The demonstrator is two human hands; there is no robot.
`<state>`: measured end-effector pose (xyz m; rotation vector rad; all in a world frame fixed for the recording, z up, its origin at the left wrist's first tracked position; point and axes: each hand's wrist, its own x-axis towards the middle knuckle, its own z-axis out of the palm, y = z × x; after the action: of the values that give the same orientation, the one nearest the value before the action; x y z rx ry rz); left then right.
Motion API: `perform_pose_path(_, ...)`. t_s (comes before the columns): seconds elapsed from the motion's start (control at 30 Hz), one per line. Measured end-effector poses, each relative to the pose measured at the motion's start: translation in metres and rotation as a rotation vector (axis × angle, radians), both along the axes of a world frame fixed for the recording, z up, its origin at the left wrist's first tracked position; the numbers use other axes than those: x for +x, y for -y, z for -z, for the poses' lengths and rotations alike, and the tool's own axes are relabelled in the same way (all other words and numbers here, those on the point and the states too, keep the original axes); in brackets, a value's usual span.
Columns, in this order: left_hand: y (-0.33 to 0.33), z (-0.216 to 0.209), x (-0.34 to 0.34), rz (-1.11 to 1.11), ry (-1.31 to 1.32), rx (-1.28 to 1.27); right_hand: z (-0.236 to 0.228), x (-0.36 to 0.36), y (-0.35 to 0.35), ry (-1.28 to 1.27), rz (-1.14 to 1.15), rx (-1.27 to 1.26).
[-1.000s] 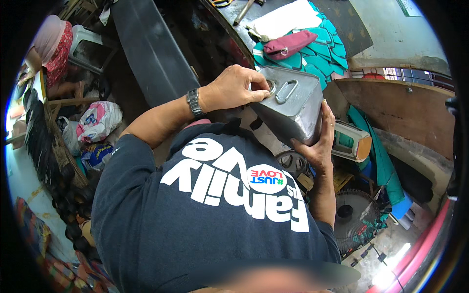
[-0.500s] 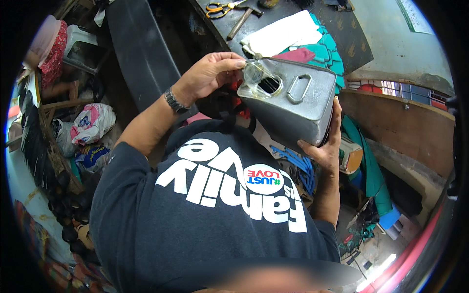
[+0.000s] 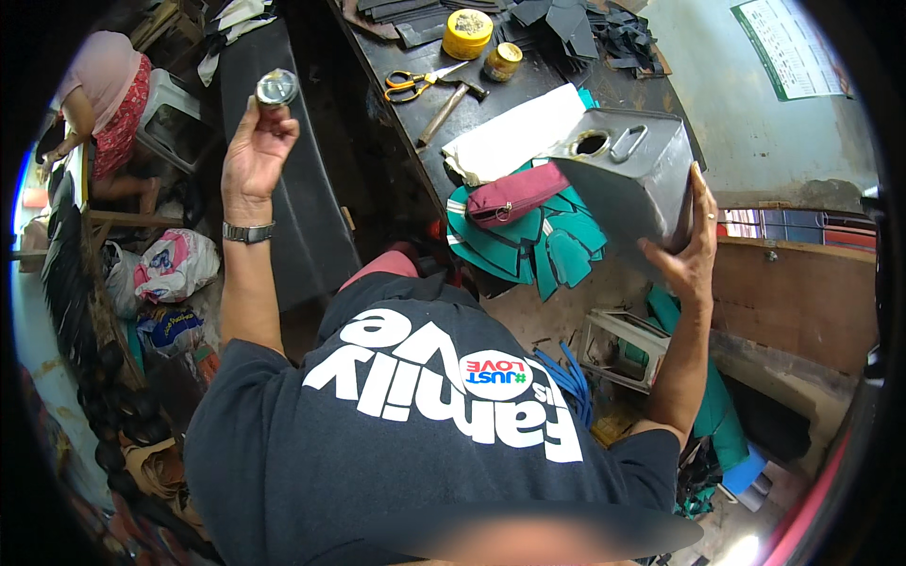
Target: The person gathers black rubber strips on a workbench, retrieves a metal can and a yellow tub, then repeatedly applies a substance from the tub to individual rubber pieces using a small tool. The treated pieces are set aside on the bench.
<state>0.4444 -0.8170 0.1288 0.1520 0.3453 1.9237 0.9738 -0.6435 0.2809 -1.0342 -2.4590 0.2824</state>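
My left hand (image 3: 255, 160) is raised at the upper left, its fingers closed around a small round metallic cap (image 3: 276, 87). Out to the right, my right hand (image 3: 696, 236) grips the lower side of a grey rectangular metal can (image 3: 632, 184). The can is tilted, and its top has a wire handle and an uncovered round hole. Just left of the can lie a dark red zippered pouch (image 3: 514, 194) and a fan of green cut pieces (image 3: 571, 255). A white cloth (image 3: 510, 137) is spread behind them on the dark table (image 3: 382, 52).
Orange-handled scissors (image 3: 408, 86), a hammer (image 3: 448, 113) and two yellow jars (image 3: 467, 35) sit on the table, with stacked black pieces behind. A long black bench (image 3: 288, 179) stands left of it. Another person (image 3: 104, 94) bends at the far left beside a grey plastic stool (image 3: 175, 123).
The cap has come away from the can's opening and moved left and up in my left hand. My right hand has carried the can to the right, and the view takes in more table.
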Motion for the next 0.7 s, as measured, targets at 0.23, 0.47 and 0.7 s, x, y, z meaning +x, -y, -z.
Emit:
perform_pose_path(0.23, -0.034, 0.041, 0.018, -0.199, -0.4, -0.333, -0.03, -0.011, -0.052, 0.285, 0.021, 0.277)
perform_pose_path(0.47, -0.12, 0.046, 0.03, -0.06, -0.581, -0.32, -0.05, -0.049, -0.093, 0.444, 0.007, 0.394)
perform_pose_path(0.7, -0.285, 0.047, -0.051, -0.05, -0.9, -0.265, -0.019, -0.136, -0.143, -0.032, 0.21, 0.17)
